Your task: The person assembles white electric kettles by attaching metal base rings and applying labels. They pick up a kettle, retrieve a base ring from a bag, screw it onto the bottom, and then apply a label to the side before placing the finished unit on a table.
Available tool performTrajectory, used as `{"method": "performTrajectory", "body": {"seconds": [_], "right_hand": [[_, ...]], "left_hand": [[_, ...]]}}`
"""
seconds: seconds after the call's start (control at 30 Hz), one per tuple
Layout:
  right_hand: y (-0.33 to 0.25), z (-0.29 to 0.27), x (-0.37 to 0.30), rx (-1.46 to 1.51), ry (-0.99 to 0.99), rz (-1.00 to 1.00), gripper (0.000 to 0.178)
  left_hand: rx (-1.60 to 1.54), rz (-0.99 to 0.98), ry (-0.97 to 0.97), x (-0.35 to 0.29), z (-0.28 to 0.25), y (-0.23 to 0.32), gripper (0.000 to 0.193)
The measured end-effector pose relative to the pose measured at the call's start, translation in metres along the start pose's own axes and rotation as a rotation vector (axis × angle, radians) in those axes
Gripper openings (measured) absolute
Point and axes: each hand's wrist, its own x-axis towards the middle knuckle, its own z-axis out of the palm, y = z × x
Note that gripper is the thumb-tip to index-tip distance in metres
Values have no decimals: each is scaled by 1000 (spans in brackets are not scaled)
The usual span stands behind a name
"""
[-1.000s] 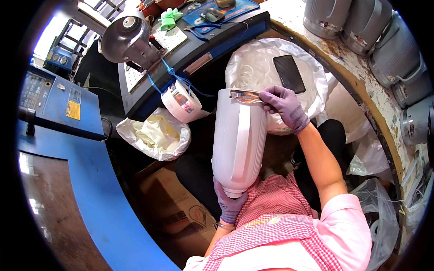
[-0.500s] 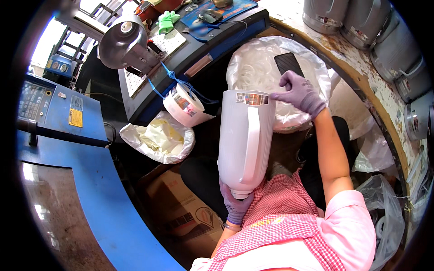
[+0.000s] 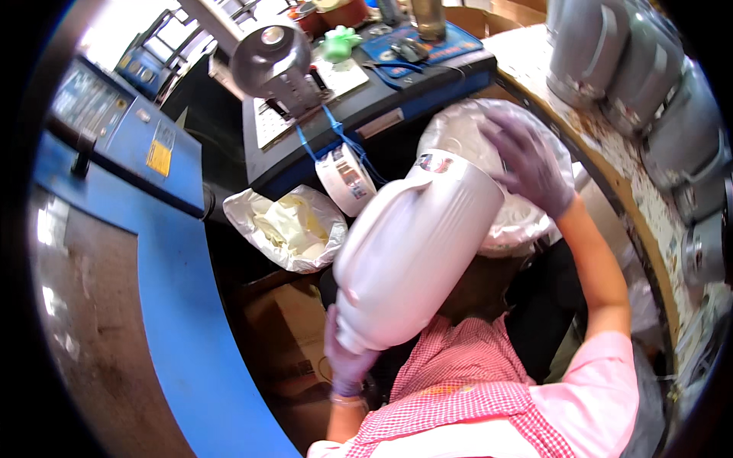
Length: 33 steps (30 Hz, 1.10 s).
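Observation:
A light grey plastic thermos jug casing (image 3: 424, 252) with a long side handle lies tilted in front of me, its wide end up and to the right. My left hand (image 3: 347, 359), in a purple glove, is closed around the narrow neck end at the lower left. By the wide end is my gloved right hand (image 3: 531, 164), blurred, with fingers spread and the thumb side at the casing's rim. Whether it presses on the rim is unclear. A shiny label strip (image 3: 435, 162) sits near that rim. Behind the casing stands a white-lined bag (image 3: 450, 122) of translucent rings, partly covered.
A roll of labels (image 3: 341, 183) hangs by blue cord from the dark desk (image 3: 282, 164). Below it is a small white-lined bin (image 3: 248, 217). A blue machine (image 3: 175, 305) fills the left side. Several grey jugs (image 3: 588, 57) line the curved bench at right.
The casing has swung from upright to tilted, its wide end moving right and its neck left, and has turned so the handle faces left. My right hand's fingers have spread from a pinch.

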Motion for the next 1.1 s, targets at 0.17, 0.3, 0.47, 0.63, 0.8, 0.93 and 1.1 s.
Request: {"method": "performTrajectory", "body": {"seconds": [0.17, 0.3, 0.47, 0.63, 0.8, 0.93, 1.1], "right_hand": [[-35, -62, -9, 47, 12, -356, 37], [-15, -48, 4, 431, 242, 160, 24], [21, 0, 57, 1012, 573, 574, 26], [15, 20, 202, 870, 279, 737, 42], [32, 99, 308, 574, 72, 800, 19], [40, 200, 363, 405, 163, 639, 41], [17, 223, 362, 181, -19, 469, 37]], "left_hand": [[-317, 57, -113, 96, -81, 0, 81], [-669, 157, -227, 235, -57, 76, 65], [322, 198, 355, 466, -55, 49, 79], [-182, -31, 442, 550, -84, 29, 42], [-852, 258, 395, 443, -59, 23, 23], [-8, 575, 589, 295, -75, -6, 29], [1332, 424, 622, 111, -108, -54, 42]]}}
